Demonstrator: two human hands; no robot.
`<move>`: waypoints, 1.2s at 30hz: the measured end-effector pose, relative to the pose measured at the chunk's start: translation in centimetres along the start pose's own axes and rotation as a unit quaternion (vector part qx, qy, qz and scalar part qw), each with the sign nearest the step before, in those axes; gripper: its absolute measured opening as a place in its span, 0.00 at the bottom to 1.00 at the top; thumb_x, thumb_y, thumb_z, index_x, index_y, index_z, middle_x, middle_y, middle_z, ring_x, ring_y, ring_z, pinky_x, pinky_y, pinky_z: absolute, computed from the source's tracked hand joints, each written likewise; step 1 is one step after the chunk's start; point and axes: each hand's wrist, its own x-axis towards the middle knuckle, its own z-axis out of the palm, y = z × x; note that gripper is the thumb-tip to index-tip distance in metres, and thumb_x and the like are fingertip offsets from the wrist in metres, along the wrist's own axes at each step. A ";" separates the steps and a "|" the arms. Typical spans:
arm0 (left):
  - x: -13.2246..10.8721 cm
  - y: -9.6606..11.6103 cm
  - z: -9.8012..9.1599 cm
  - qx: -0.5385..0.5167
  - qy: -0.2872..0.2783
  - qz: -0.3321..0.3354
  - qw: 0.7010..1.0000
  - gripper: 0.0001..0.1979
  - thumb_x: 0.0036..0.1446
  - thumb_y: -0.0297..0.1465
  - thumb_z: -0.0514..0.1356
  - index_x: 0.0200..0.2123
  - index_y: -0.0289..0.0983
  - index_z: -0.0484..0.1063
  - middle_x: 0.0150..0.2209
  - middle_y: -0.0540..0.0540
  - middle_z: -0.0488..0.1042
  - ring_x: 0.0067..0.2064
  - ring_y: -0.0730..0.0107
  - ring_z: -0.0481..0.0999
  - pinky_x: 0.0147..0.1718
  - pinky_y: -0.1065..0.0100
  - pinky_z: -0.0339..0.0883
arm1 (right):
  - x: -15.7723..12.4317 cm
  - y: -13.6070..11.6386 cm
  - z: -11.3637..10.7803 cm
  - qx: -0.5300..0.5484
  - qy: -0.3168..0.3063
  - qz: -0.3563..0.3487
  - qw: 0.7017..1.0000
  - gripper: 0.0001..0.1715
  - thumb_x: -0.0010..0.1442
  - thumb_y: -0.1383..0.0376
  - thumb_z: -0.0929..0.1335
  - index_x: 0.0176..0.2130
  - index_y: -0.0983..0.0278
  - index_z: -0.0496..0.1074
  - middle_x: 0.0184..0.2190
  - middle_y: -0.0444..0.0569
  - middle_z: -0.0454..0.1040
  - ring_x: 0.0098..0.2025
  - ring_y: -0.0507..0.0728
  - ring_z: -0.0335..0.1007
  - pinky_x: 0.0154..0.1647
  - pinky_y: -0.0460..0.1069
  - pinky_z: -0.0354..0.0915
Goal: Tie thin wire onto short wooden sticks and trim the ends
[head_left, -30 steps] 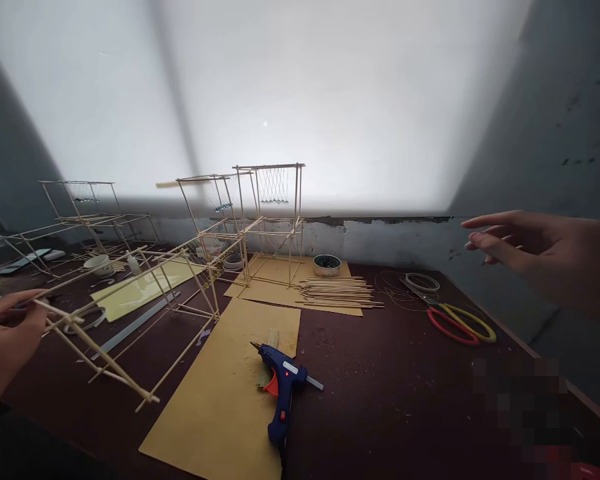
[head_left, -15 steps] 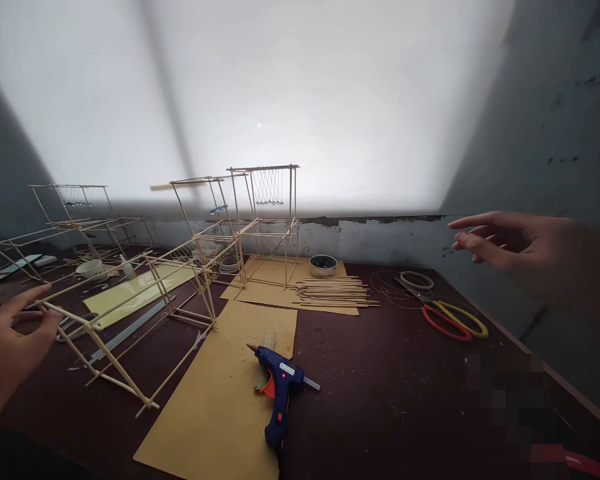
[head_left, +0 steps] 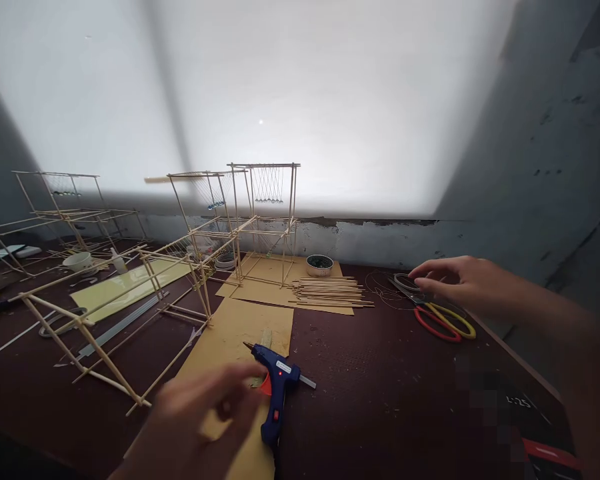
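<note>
Leaving the stick frame [head_left: 110,362] to stand by itself on the dark table [head_left: 350,400], the left hand [head_left: 214,415] had just swung across to the blue glue gun [head_left: 275,393]; half a second earlier it had been at the frame's near corner. From the head view, the only one there was, I saw that hand blurred over the yellow card [head_left: 255,320], thumb and fingers well parted, nothing held between them. Its fingertips overlapped the gun near the orange trigger, though whether they touched I could not tell. The gun lay where it had been, partly on the card, nozzle toward the frames and its small red light showing. The right hand [head_left: 457,280] had dropped too, from up against the wall to the coil of wire [head_left: 397,278] and the scissors [head_left: 420,308] with red and yellow handles. Its thumb and forefinger stood only slightly apart over the coil, and I could not make out whether they had hold of it. So the frame was out of both hands, and both were now down among the tools and materials.
</note>
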 end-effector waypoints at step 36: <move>21.2 -3.1 12.9 0.027 -0.066 -0.313 0.947 0.15 0.55 0.37 0.58 0.40 0.39 0.81 0.41 0.38 0.82 0.46 0.55 0.80 0.43 0.63 0.71 | -8.6 -21.4 15.1 0.101 0.212 -0.239 0.942 0.07 0.61 0.71 0.64 0.39 0.65 0.71 0.39 0.56 0.66 0.44 0.64 0.63 0.46 0.60 0.68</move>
